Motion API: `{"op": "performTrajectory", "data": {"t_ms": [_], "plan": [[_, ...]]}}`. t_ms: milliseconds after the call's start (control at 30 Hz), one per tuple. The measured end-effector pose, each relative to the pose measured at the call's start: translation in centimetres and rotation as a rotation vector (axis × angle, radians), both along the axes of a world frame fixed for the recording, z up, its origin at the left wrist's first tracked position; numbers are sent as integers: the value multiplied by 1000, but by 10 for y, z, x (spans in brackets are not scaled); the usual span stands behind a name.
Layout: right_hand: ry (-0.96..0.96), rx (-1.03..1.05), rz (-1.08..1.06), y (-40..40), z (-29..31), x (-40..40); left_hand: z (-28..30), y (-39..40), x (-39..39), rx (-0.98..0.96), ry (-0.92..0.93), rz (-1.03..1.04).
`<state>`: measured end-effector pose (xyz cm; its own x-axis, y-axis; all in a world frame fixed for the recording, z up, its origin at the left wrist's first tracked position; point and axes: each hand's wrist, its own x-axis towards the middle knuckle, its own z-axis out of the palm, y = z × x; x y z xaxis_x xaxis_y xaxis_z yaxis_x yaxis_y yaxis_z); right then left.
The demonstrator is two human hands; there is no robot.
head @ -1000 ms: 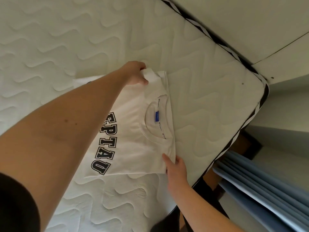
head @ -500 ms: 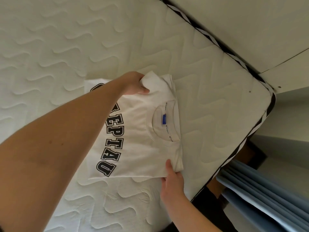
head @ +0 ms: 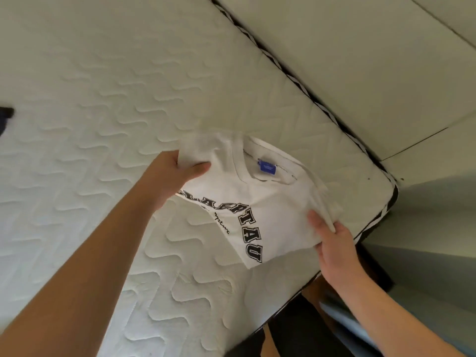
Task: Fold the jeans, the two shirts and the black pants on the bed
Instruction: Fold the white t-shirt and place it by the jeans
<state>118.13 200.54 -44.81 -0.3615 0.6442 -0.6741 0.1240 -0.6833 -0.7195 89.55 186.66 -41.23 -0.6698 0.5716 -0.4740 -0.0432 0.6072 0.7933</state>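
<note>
Fingers (head: 199, 168) of the left hand (head: 177, 176) curl under one shoulder edge of the folded white shirt (head: 278, 202), with the thumb laid across the top of the cloth so that the edge is pinched. Fingers (head: 315, 220) of the right hand (head: 332, 243) grasp the opposite side of the shirt, thumb on top and the other digits hidden beneath the cloth. Both bare forearms reach in from the lower part of the view. Between the two hands the shirt is held front side up, its collar (head: 257, 173) facing away from the person and a blue label (head: 268, 169) visible inside the neckline. Black block lettering (head: 247, 222) arcs across the chest; the readable letters include "PTAU", and a small line of script sits beside them. The lower corner of the folded shirt points toward the person and appears slightly raised off the mattress, though contact there cannot be judged with certainty. The shirt lies over the near right corner region of the bed (head: 103, 124), whose white quilted mattress carries a wavy stitched pattern and a black-and-white edge trim (head: 296, 81). A dark item (head: 5, 117) intrudes at the left margin of the mattress; what it is cannot be told. Beyond the trim stands a pale panelled wall (head: 360, 60).
</note>
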Motion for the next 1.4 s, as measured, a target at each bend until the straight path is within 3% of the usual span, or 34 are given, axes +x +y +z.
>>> {"op": "performTrajectory", "data": {"t_ms": [167,333,533,900,1100,1400], "plan": [[40,256,203,9,83,13,68,-82,67,147,-99,248],[59,458,271,6,163,23,126,-146,132,281,-202,428],[79,669,382,-19,229,32,172,-211,192,353,-174,547],[204,695,735,-60,251,33,199,-276,290,495,-140,918],[264,709,952,-89,253,16,208,-313,345,445,-19,1097],[403,633,1319,-218,269,-10,224,-401,436,468,128,1417]]}}
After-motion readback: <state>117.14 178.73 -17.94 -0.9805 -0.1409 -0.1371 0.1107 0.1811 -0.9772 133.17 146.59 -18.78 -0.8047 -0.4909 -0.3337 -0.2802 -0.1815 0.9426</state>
